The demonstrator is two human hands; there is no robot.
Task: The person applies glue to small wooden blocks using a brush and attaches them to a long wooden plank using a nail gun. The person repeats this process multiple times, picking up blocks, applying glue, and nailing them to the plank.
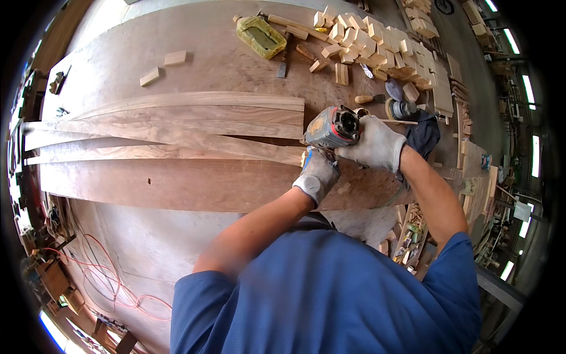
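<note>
Both my hands wear pale work gloves. My right hand [372, 144] is closed round a hand-held power tool [331, 127] with a grey, scuffed body and a black round cap ringed in red. Its working end is hidden, so I cannot tell its exact kind. Just below it, my left hand [319, 175] is closed at the right-hand end of the lower wooden board [259, 150]. A small blue strip shows by its thumb; what its fingers hold is mostly hidden. Several long, slightly curved wooden boards [236, 121] lie crossed and overlapping to the left, on the brown worktable [118, 183].
Many small wood blocks [377, 44] are heaped at the far right. Near them are a yellow cut-open container [259, 36], a hammer [295, 26], a wooden-handled tool [368, 99] and a round sander [401, 108]. Two loose blocks [175, 58] lie far left. A red hose [118, 283] coils on the floor.
</note>
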